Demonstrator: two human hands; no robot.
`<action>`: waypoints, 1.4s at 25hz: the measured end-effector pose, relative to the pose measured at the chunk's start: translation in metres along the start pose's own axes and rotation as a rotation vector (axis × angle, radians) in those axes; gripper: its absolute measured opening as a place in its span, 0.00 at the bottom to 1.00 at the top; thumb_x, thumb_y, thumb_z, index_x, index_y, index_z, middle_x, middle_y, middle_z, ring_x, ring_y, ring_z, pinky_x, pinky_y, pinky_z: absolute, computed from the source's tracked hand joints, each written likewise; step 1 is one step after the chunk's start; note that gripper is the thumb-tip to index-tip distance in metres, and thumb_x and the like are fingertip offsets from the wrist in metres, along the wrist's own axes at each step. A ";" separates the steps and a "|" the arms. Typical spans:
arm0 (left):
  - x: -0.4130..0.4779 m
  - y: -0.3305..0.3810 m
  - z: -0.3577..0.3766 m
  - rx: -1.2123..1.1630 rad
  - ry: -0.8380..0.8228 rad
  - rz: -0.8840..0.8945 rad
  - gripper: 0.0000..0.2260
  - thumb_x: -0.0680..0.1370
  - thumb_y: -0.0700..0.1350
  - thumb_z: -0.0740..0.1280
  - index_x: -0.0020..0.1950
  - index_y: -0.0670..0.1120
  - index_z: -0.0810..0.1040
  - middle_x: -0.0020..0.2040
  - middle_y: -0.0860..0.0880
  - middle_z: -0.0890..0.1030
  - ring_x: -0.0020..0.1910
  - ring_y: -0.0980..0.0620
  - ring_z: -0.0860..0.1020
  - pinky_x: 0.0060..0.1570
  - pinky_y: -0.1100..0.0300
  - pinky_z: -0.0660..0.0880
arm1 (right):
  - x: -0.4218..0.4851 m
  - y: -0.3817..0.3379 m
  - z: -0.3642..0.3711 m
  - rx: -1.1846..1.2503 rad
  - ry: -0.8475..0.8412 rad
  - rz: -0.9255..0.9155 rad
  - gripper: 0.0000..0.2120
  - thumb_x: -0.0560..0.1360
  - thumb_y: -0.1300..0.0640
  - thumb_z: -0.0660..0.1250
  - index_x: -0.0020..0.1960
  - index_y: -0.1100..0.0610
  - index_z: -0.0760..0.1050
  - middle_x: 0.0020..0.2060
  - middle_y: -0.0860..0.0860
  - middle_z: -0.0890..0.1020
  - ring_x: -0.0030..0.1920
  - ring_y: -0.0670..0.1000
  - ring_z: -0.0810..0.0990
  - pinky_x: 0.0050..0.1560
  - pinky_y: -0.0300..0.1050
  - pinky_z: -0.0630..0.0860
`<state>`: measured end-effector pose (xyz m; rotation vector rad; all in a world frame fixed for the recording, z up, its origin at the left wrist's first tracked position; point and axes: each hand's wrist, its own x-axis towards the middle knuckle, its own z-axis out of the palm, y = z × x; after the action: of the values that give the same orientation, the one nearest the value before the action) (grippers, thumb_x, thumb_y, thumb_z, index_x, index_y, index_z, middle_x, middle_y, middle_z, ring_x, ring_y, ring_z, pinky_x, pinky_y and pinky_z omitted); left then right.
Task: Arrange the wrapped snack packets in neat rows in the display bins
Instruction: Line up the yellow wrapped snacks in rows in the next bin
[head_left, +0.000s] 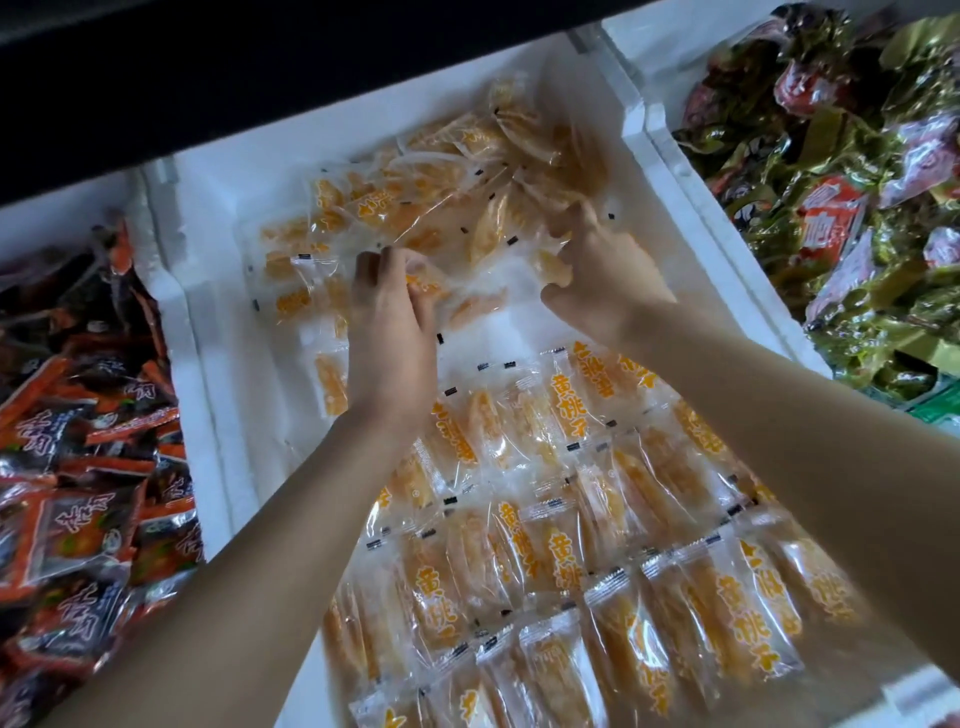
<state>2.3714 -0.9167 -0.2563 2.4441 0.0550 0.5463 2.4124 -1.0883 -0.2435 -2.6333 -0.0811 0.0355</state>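
Snack packets (597, 519): clear wraps with orange pieces inside, all in the middle white bin (208, 364).
View: head camera, looking down into the bin over both forearms.
Finished rows (519, 561): fill the near end of the bin, the packets side by side and overlapping, long axes running away from the person.
Loose heap (431, 202): at the far end, packets pointing every way, some blurred.
Left hand (392, 332): at the heap's near edge, its grip narrow, fingers curled down round one packet.
Right hand (597, 275): just beside the left and a little farther in, its grip closed, thumb and fingers pinching a pale packet from the heap.
Gap: bare bin floor lies under the wrists, between heap and rows, and runs down the bin's left side.
Key relation: the heap lies beyond both hands and the rows behind them, so each packet probably has to come back towards the person, with its long axis turned to match the rows.
Nearer hand: the left, for the bare left side.
Neighbouring bins: red-and-black packets (78, 467) on the left, green-and-gold packets (857, 208) on the right.
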 end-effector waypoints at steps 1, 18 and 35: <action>-0.004 0.007 -0.004 -0.040 0.023 0.016 0.12 0.78 0.30 0.57 0.57 0.38 0.75 0.55 0.40 0.74 0.41 0.50 0.72 0.39 0.71 0.64 | -0.007 0.004 -0.008 0.002 0.052 -0.024 0.22 0.71 0.61 0.65 0.64 0.58 0.65 0.56 0.57 0.77 0.54 0.60 0.76 0.46 0.46 0.71; -0.067 0.056 -0.018 -0.518 -0.453 -0.284 0.04 0.80 0.40 0.64 0.50 0.50 0.74 0.40 0.52 0.79 0.35 0.57 0.80 0.37 0.64 0.78 | -0.099 0.025 -0.018 0.297 -0.010 -0.159 0.14 0.79 0.54 0.61 0.64 0.54 0.72 0.53 0.49 0.77 0.43 0.47 0.79 0.41 0.31 0.70; -0.184 0.087 0.027 0.058 -0.794 0.351 0.27 0.78 0.56 0.65 0.74 0.48 0.65 0.66 0.49 0.72 0.67 0.48 0.68 0.66 0.53 0.65 | -0.207 0.119 -0.035 0.018 -0.248 -0.058 0.20 0.76 0.61 0.64 0.66 0.58 0.63 0.49 0.48 0.70 0.47 0.54 0.75 0.45 0.42 0.66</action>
<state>2.2057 -1.0331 -0.2926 2.5638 -0.6963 -0.3194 2.2132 -1.2228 -0.2685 -2.5945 -0.2408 0.3411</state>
